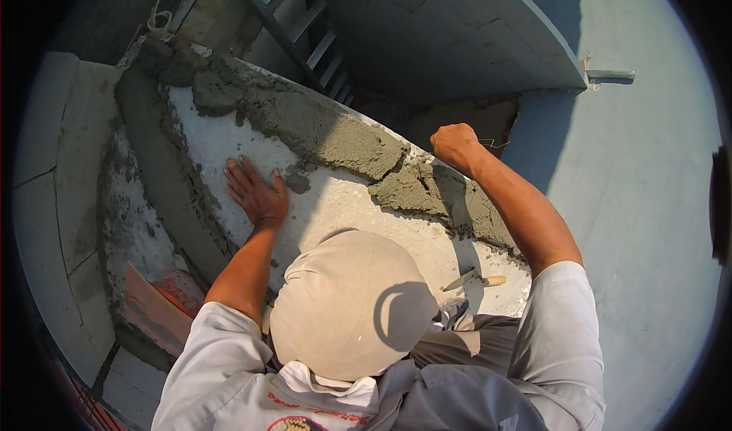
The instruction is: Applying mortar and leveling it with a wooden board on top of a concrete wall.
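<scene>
My left hand [261, 196] lies with its fingers spread on the whitish slab [335, 210], close to a small lump of mortar. Above and to the right, my right hand [457, 145] is closed in a fist over the far edge of the slab; what it holds, if anything, is hidden. A thin bent wire [494, 143] shows beside that wrist. Below the fist runs a rough grey mortar bed [335, 137], cracked toward its right end. Another mortar strip [164, 156] runs down the left side. A trowel [492, 281] with a wooden handle rests on the slab near my knees.
Beyond the slab's far edge, a metal ladder [309, 30] leans in a shadowed drop beside a curved block wall [465, 30]. A smooth grey wall [633, 202] stands at right. Pale blocks [46, 194] line the left. A board [149, 301] and an orange container [183, 290] are at lower left.
</scene>
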Demonstrator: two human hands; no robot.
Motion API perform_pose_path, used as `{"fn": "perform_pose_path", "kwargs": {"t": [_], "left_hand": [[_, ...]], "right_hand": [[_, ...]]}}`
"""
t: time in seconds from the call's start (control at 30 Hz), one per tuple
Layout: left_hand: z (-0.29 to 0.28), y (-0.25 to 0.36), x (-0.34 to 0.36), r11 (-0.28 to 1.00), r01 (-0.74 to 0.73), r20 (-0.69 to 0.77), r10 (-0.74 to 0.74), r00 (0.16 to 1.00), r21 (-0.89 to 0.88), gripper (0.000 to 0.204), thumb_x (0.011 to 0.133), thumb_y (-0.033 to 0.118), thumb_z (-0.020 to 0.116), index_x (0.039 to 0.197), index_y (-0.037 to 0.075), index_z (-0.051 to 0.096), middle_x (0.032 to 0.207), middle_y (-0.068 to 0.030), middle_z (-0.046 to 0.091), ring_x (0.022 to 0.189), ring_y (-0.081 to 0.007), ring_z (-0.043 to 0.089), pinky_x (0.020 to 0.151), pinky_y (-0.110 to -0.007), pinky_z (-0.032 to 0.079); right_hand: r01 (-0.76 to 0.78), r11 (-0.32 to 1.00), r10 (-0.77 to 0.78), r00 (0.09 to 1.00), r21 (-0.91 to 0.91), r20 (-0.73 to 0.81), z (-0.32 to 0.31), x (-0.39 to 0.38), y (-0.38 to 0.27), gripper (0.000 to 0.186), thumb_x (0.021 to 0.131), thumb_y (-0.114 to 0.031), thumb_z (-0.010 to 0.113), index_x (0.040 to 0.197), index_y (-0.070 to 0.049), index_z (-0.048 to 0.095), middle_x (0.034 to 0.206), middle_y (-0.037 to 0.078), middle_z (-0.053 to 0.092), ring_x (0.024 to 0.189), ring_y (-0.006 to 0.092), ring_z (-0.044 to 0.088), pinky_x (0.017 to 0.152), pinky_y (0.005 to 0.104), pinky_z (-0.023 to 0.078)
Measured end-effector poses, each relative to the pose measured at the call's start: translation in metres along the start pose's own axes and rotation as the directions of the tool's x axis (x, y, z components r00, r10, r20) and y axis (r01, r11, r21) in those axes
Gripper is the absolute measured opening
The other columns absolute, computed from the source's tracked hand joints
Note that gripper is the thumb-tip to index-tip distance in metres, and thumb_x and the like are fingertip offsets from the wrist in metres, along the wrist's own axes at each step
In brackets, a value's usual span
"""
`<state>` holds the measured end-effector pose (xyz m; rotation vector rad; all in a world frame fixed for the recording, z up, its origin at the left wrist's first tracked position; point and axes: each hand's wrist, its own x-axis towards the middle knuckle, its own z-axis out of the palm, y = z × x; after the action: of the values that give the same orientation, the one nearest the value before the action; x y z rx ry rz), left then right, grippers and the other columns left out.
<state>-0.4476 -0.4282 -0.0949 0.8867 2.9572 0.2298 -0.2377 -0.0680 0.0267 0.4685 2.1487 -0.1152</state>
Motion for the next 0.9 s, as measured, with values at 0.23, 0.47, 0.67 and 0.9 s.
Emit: {"fn": "perform_pose_path", "kwargs": {"t": [0.23,0.47,0.67,0.9], "left_hand": [[0.001,-0.004,-0.001,1.0,0.011,0.019,-0.012,1.0,0.018,0.085,0.101,0.046,0.052,0.163,0.002,0.016,0.169,-0.0249,0.01,0.157,-0.0447,0.006,0.123,-0.062,0.009],[0.003,0.002,-0.001,1.0,0.005,0.01,-0.005,1.0,0.013,0.085,0.1,0.045,0.053,0.163,0.002,0.016,0.169,-0.0251,0.011,0.157,-0.045,0.007,0.123,-0.063,0.01],[0.002,0.003,-0.003,1.0,0.008,0.033,-0.009,0.999,0.027,0.087,0.1,0.047,0.052,0.163,0.0,0.016,0.169,-0.0252,0.009,0.158,-0.0442,0.003,0.124,-0.062,0.008],[-0.003,0.002,0.0,1.0,0.005,-0.009,-0.005,1.0,-0.008,0.084,0.101,0.045,0.052,0.163,0.001,0.017,0.169,-0.0248,0.011,0.157,-0.0443,0.006,0.123,-0.063,0.01]], "right_hand": [[0.1,0.943,-0.089,0.995,0.319,-0.049,-0.044,0.028,-0.03,0.027,0.08,-0.003,0.059,0.102,-0.003,0.075,0.108,0.02,0.075,0.108,0.037,0.071,0.084,0.045,0.058],[-0.001,0.999,0.008,0.99,-0.051,0.143,0.011,-0.001,-0.007,0.029,0.087,-0.012,0.06,0.108,-0.006,0.079,0.106,0.02,0.077,0.102,0.0295,0.075,0.08,0.0451,0.059],[0.091,0.961,-0.046,0.984,0.259,-0.173,-0.034,0.022,-0.014,0.023,0.08,-0.006,0.06,0.094,-0.003,0.078,0.101,0.021,0.075,0.098,0.0391,0.074,0.079,0.0445,0.059],[-0.071,0.997,0.071,0.997,0.029,-0.004,-0.021,-0.008,0.008,0.028,0.088,-0.01,0.058,0.109,-0.008,0.076,0.111,0.015,0.076,0.11,0.0327,0.072,0.088,0.0443,0.059]]}}
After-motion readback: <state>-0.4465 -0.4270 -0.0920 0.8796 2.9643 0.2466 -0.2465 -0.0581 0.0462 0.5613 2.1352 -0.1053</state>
